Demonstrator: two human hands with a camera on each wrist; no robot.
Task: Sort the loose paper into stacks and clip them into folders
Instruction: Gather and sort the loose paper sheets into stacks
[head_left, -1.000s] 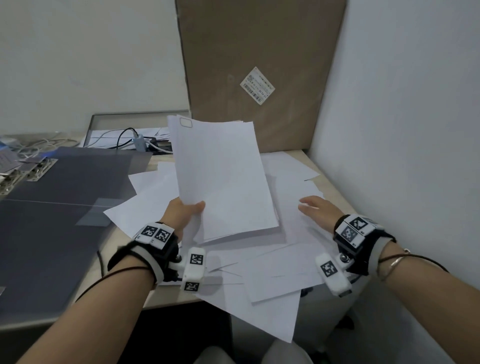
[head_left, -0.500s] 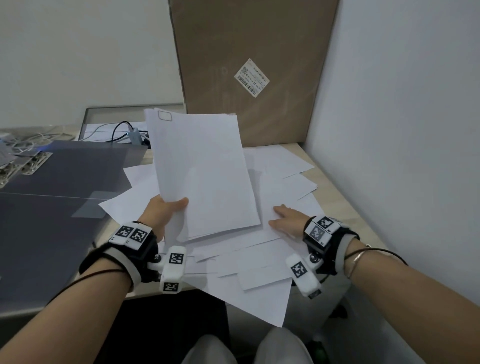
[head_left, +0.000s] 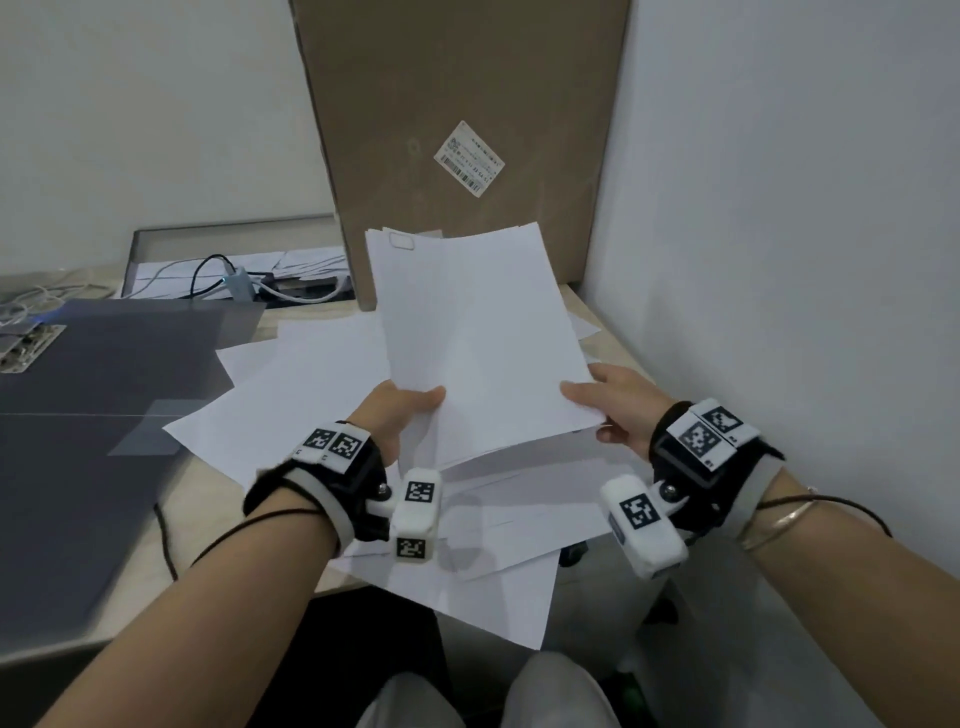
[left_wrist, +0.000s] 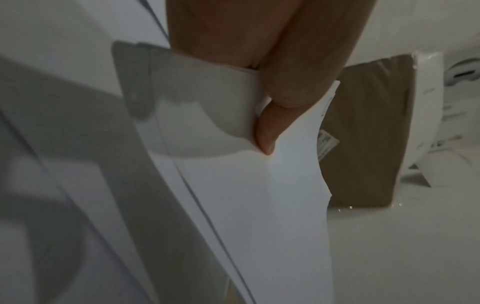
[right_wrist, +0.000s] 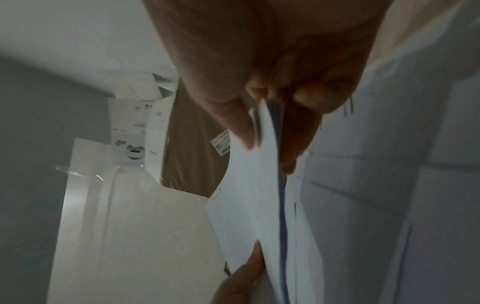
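Note:
A stack of white paper (head_left: 478, 332) is held up above the desk, tilted toward me. My left hand (head_left: 402, 408) pinches its lower left corner, thumb on top; the left wrist view shows the thumb (left_wrist: 267, 131) pressed on the stack (left_wrist: 259, 195). My right hand (head_left: 605, 405) pinches the lower right corner, and the right wrist view shows thumb and fingers (right_wrist: 306, 102) clamped on the stack's edge (right_wrist: 249, 195). Several loose sheets (head_left: 311, 395) lie spread on the desk below. Dark grey folders (head_left: 93, 395) lie flat at the left.
A tall brown cardboard panel (head_left: 457, 130) leans against the back wall. The white side wall (head_left: 779, 260) is close on the right. A shallow tray with cables (head_left: 234, 275) sits at the back left. Some sheets overhang the desk's front edge (head_left: 493, 608).
My right hand lifted off the loose sheets on the desk and took hold of the held stack's lower right corner. The stack shifted right, toward the middle.

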